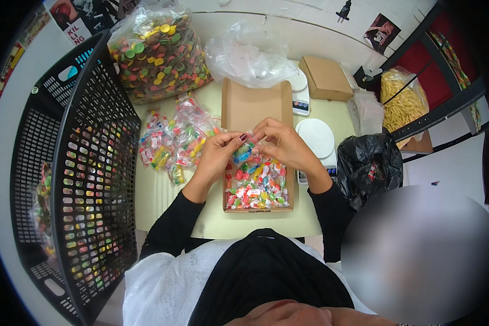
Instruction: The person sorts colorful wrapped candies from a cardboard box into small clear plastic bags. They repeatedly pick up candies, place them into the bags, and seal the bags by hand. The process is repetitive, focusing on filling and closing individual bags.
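Observation:
Both hands meet over an open cardboard box [290, 195] that holds many wrapped candies [261, 183]. Between my left hand [218, 157] and my right hand [283, 142] is a small clear zip bag [243, 154] with blue and green candies inside. My left thumb and fingers pinch one side of its red-lined top. The fingers of my right hand grip the other side. The box's raised lid [254, 100] stands behind my hands. Left of the box lies a pile of small filled candy bags [179, 138], partly hidden by my left hand.
A tall black plastic basket [95, 171] flanks the table on the left. Behind stand a big sack of colourful candies [157, 61] and a crumpled clear bag [248, 53]. Rightward are two white scales [316, 138], a closed carton [326, 79], empty zip bags [366, 112] and a black bag [368, 167].

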`<state>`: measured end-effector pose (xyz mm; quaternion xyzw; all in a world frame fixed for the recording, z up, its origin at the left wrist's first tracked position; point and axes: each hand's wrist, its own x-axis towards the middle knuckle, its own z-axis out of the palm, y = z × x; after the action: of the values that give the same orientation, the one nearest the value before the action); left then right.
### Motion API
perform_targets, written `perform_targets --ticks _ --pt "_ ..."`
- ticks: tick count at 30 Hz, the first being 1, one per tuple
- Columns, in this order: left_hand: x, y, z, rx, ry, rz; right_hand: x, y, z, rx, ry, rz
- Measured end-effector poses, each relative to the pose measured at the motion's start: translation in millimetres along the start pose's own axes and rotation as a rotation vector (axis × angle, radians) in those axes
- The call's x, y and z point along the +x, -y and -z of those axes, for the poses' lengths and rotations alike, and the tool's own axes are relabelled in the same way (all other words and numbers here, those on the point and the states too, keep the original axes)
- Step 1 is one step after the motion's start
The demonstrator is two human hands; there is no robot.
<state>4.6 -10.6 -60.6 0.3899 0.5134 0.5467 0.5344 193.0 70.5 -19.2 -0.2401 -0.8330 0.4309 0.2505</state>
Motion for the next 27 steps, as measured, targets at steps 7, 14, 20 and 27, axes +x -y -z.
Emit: perform_targets --ticks 7,14,20,27 --pt "1.3 3.1 2.3 -0.054 0.049 -0.011 1.1 -1.5 -7.8 0.119 0.037 -0.121" --pt "2.4 4.2 2.8 -0.042 0.056 -0.035 1.5 -3.6 -6.6 0.111 0.06 -0.059" --pt "7.6 2.6 6.9 0.005 -0.071 -0.086 -1.3 17.0 12.3 0.023 -0.118 -0.046" --pt "9.6 3.7 11.7 -0.061 -0.067 -0.045 -20.4 9.9 23.6 -0.389 0.39 -0.007"
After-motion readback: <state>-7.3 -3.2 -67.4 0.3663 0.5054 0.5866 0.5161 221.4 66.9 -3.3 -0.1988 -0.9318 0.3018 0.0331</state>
